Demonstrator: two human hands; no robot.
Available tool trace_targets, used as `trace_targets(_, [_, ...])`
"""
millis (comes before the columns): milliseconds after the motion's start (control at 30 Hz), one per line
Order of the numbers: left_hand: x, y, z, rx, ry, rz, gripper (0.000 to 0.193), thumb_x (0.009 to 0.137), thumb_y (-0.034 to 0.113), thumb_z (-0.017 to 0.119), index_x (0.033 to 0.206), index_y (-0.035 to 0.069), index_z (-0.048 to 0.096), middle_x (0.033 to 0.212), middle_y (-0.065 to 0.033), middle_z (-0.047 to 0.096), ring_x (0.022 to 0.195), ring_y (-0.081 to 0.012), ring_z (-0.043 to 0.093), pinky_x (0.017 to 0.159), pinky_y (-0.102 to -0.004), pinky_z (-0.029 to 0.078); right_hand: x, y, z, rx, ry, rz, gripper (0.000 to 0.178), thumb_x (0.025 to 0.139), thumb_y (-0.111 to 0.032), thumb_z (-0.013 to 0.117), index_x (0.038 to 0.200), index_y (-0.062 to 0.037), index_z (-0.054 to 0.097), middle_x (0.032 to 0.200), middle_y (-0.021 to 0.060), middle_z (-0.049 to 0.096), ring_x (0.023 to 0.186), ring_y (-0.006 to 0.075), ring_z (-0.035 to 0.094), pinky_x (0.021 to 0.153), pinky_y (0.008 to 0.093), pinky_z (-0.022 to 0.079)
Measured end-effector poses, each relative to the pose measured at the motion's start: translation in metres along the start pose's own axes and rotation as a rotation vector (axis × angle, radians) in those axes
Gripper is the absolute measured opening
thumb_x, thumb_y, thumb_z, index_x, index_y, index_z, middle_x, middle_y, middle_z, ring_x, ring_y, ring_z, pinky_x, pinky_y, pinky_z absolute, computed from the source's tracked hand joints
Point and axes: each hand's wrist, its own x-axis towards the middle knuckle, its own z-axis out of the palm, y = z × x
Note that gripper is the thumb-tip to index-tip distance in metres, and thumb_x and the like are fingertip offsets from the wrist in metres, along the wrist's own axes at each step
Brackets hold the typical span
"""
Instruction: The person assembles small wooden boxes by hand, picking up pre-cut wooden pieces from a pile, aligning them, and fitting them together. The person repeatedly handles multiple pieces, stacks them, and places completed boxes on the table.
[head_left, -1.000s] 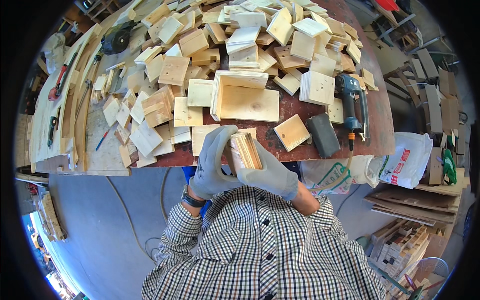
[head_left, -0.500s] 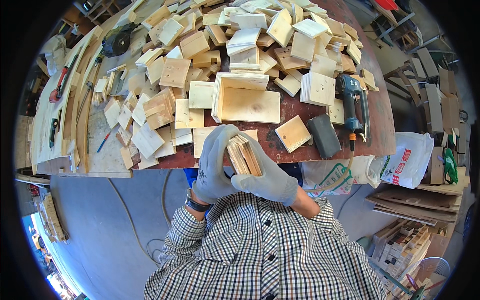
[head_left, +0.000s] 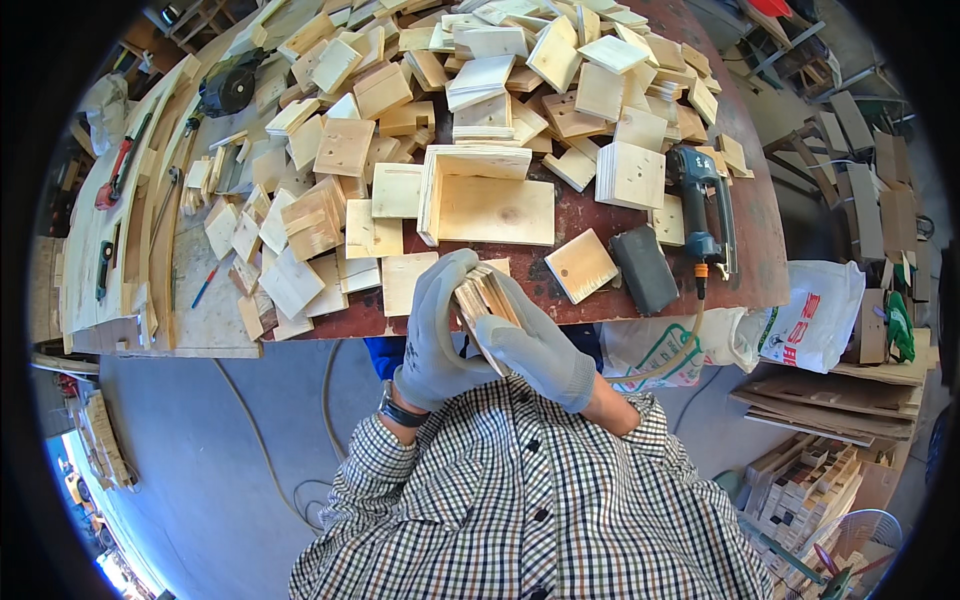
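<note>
Close in front of my chest, at the table's near edge, I hold a small stack of wooden blocks (head_left: 486, 306) on edge. My left hand (head_left: 432, 325), in a grey glove, is wrapped round its left side. My right hand (head_left: 540, 348), gloved alike, grips the right side, its thumb lying over the near part of the stack. The fingers hide how many pieces there are. Just beyond my hands stands a partly assembled wooden box (head_left: 490, 200) with an open side. A loose wooden block (head_left: 581, 266) and a dark grey block (head_left: 645, 270) lie to the right.
A big heap of wooden blocks (head_left: 480, 80) covers the far part of the red table (head_left: 745, 240). At the right lies a nail gun (head_left: 704, 215) with its hose hanging over the edge. Long boards and a red-handled tool (head_left: 115, 190) lie left. Plastic bags (head_left: 810, 315) sit below right.
My right thumb has shifted up over the stack, and the near end of one piece now shows lower, angled out between my hands. The view has moved slightly.
</note>
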Motion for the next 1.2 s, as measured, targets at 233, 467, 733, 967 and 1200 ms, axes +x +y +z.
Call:
trace_targets(233, [-0.002, 0.001, -0.002, 0.004, -0.014, -0.009, 0.104, 0.07, 0.033, 0.098, 0.151, 0.001, 0.041, 0.147, -0.0215, 0.055, 0.134, -0.0379, 0.057, 0.113, -0.0488, 0.047, 0.005, 0.003, -0.005, -0.052, -0.024, -0.014, 0.08, 0.103, -0.036, 0.066, 0.164, -0.0004, 0.03, 0.151, 0.0203, 0.051, 0.14, 0.0286, 0.05, 0.118, 0.0376, 0.041])
trace_targets(467, [-0.005, -0.003, -0.003, 0.23, 0.071, 0.083, 0.095, 0.071, 0.031, 0.097, 0.146, 0.003, 0.046, 0.145, -0.0208, 0.056, 0.135, -0.0428, 0.054, 0.114, -0.0552, 0.046, -0.005, -0.019, -0.003, -1.212, 0.491, -0.838, 0.049, 0.08, -0.032, 0.087, 0.121, -0.0113, 0.073, 0.116, 0.0076, 0.067, 0.101, 0.0273, 0.062, 0.087, 0.0416, 0.047])
trace_targets(733, [0.005, -0.002, -0.012, 0.551, 0.097, 0.298, 0.071, 0.084, 0.032, 0.086, 0.137, 0.005, 0.046, 0.141, -0.0194, 0.055, 0.134, -0.0427, 0.054, 0.113, -0.0625, 0.045, -0.015, -0.024, 0.001, -1.393, 0.564, -0.93, 0.037, 0.08, -0.028, 0.087, 0.112, -0.0147, 0.074, 0.105, 0.0003, 0.065, 0.088, 0.0218, 0.06, 0.079, 0.0404, 0.044])
trace_targets(967, [-0.003, -0.014, -0.021, 0.619, 0.168, 0.444, 0.056, 0.09, 0.04, 0.082, 0.119, 0.009, 0.047, 0.129, -0.0169, 0.056, 0.131, -0.0395, 0.054, 0.113, -0.0667, 0.044, -0.018, -0.03, 0.015, -1.332, 0.51, -0.951, 0.037, 0.067, -0.021, 0.09, 0.102, -0.0146, 0.077, 0.095, -0.0029, 0.066, 0.085, 0.019, 0.061, 0.077, 0.0366, 0.044])
trace_targets(1200, [-0.008, -0.016, -0.021, 0.543, 0.242, 0.432, 0.041, 0.089, 0.034, 0.079, 0.116, 0.016, 0.054, 0.122, -0.0134, 0.058, 0.118, -0.0362, 0.058, 0.113, -0.0657, 0.044, -0.018, -0.031, 0.018, -1.243, 0.484, -0.99, 0.037, 0.06, -0.012, 0.09, 0.095, -0.0135, 0.077, 0.093, -0.001, 0.067, 0.086, 0.0219, 0.062, 0.077, 0.0356, 0.045])
